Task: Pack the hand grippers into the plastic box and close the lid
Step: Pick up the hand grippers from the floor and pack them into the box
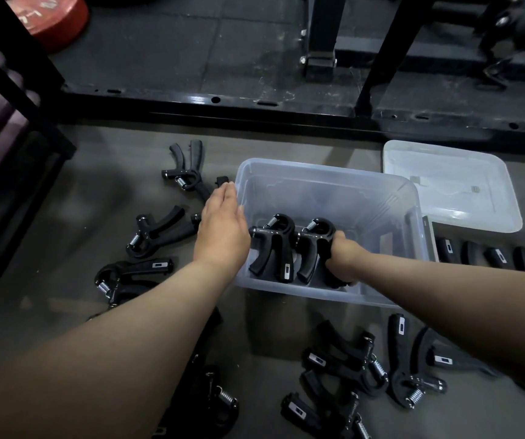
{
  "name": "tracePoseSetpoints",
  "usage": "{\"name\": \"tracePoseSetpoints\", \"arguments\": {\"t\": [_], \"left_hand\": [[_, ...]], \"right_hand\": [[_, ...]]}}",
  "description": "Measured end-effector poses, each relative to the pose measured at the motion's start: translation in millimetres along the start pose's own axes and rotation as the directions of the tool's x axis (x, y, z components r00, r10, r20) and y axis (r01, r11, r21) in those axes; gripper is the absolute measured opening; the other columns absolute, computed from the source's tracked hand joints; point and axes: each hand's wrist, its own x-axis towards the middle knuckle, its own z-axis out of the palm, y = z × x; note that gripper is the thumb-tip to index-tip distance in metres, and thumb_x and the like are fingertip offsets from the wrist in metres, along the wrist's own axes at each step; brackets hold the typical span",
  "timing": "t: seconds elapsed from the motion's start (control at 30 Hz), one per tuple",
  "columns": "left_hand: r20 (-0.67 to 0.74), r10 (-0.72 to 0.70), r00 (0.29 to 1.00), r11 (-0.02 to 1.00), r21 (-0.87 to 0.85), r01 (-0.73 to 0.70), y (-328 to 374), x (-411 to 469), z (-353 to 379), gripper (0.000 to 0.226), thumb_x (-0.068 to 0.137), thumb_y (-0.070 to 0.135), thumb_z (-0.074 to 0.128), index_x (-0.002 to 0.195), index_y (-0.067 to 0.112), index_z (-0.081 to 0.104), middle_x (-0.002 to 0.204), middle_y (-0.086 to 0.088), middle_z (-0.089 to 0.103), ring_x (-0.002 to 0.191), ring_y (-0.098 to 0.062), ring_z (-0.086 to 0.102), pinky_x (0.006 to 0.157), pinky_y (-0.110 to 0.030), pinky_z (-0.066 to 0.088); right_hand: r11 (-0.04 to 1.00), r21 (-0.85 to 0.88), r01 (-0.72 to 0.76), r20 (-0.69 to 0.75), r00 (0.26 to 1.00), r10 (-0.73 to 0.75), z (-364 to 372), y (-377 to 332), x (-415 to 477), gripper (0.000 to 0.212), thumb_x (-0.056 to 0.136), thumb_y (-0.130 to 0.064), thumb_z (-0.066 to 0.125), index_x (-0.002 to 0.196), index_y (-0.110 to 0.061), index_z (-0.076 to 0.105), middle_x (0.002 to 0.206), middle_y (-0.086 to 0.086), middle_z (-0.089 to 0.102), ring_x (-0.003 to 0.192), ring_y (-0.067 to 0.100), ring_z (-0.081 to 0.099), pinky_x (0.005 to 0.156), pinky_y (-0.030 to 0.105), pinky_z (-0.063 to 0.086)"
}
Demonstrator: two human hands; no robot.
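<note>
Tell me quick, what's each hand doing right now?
Left hand: open, holding nothing.
Right hand: closed around a hand gripper inside the plastic box.

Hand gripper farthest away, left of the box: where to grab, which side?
Probably its two handles, from above: the hand gripper lies flat on the floor, handles splayed and free, while the spring end is small and cluttered.

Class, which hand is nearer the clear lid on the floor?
Right. The right hand grips a hand gripper inside the box beside the lid; the left hand is outside the box's opposite wall.
</note>
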Motion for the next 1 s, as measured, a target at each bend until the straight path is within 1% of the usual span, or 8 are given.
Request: {"name": "tracePoseSetpoints", "arguments": {"t": [0.2,0.3,0.4,0.53,0.7,0.9,0.97,1.0], "left_hand": [[-0.003,0.01,1.0,1.0,0.003,-0.01,-2,1,2,0.049,0.1,0.023,0.036,0.148,0.014,0.031,0.155,0.0,0.027,0.143,-0.018,0.023,0.116,-0.036,0.023],[-0.004,0.01,1.0,1.0,-0.003,-0.01,-2,1,1,0.051,0.099,0.023,0.039,0.148,0.014,0.03,0.155,0.0,0.027,0.143,-0.018,0.023,0.117,-0.035,0.022],[0.003,0.001,1.0,1.0,-0.005,-0.001,-1,0,0,0.055,0.097,0.019,0.042,0.15,0.014,0.027,0.157,0.001,0.024,0.144,-0.017,0.02,0.117,-0.031,0.018],[0.0,0.014,1.0,1.0,0.008,-0.014,-1,1,2,0.053,0.096,0.016,0.041,0.148,0.015,0.03,0.155,0.001,0.027,0.142,-0.019,0.024,0.117,-0.036,0.022],[-0.008,0.01,1.0,1.0,-0.007,-0.01,-4,4,4,0.051,0.097,0.016,0.039,0.148,0.014,0.03,0.155,0.001,0.026,0.143,-0.019,0.023,0.117,-0.036,0.022],[-0.016,-0.006,1.0,1.0,0.001,0.006,1,11,7,0.051,0.096,0.015,0.04,0.146,0.013,0.033,0.153,-0.003,0.03,0.141,-0.022,0.026,0.117,-0.036,0.022],[-0.008,-0.007,1.0,0.999,0.036,0.007,1,14,6,0.05,0.094,0.016,0.039,0.144,0.013,0.034,0.151,-0.006,0.031,0.139,-0.026,0.029,0.117,-0.039,0.024],[-0.001,-0.007,1.0,0.998,0.055,0.007,1,14,6,0.05,0.094,0.015,0.039,0.144,0.012,0.033,0.151,-0.007,0.031,0.139,-0.027,0.029,0.117,-0.039,0.024]], "right_hand": [[0.999,0.012,-0.039,0.021,0.999,0.039,-1,-7,-4,0.041,0.095,-0.015,0.047,0.129,0.002,0.032,0.125,0.023,0.054,0.109,0.038,0.059,0.069,0.035,0.048],[0.994,0.017,-0.112,0.101,0.989,0.11,-5,-12,-9,0.049,0.097,-0.022,0.043,0.137,-0.002,0.022,0.138,0.018,0.045,0.12,0.033,0.053,0.081,0.035,0.05],[0.992,0.052,-0.119,0.076,0.99,0.115,-5,-7,-13,0.057,0.093,-0.023,0.049,0.138,0.002,0.025,0.119,0.021,0.055,0.098,0.038,0.064,0.066,0.04,0.055],[0.969,0.22,-0.117,0.149,0.985,0.085,-1,2,-20,0.014,0.091,-0.01,0.05,0.102,-0.002,0.055,0.077,0.009,0.057,0.061,0.023,0.059,0.05,0.027,0.048],[0.967,0.217,-0.136,0.188,0.978,0.096,-8,-3,-25,0.014,0.09,-0.01,0.049,0.094,0.0,0.058,0.081,0.017,0.063,0.076,0.037,0.068,0.066,0.044,0.06],[0.982,0.046,0.181,-0.176,0.969,-0.171,-43,-6,-50,0.016,0.088,-0.015,0.049,0.094,-0.002,0.058,0.102,0.019,0.064,0.095,0.034,0.061,0.072,0.029,0.044],[0.908,-0.017,0.418,-0.332,0.854,-0.4,-45,-4,-71,0.021,0.087,-0.009,0.049,0.101,-0.003,0.063,0.105,0.014,0.062,0.099,0.03,0.059,0.081,0.029,0.044],[0.815,-0.079,0.575,-0.406,0.728,-0.553,-45,-2,-85,0.022,0.085,-0.004,0.049,0.101,-0.004,0.064,0.106,0.012,0.06,0.1,0.027,0.057,0.085,0.029,0.044]]}}
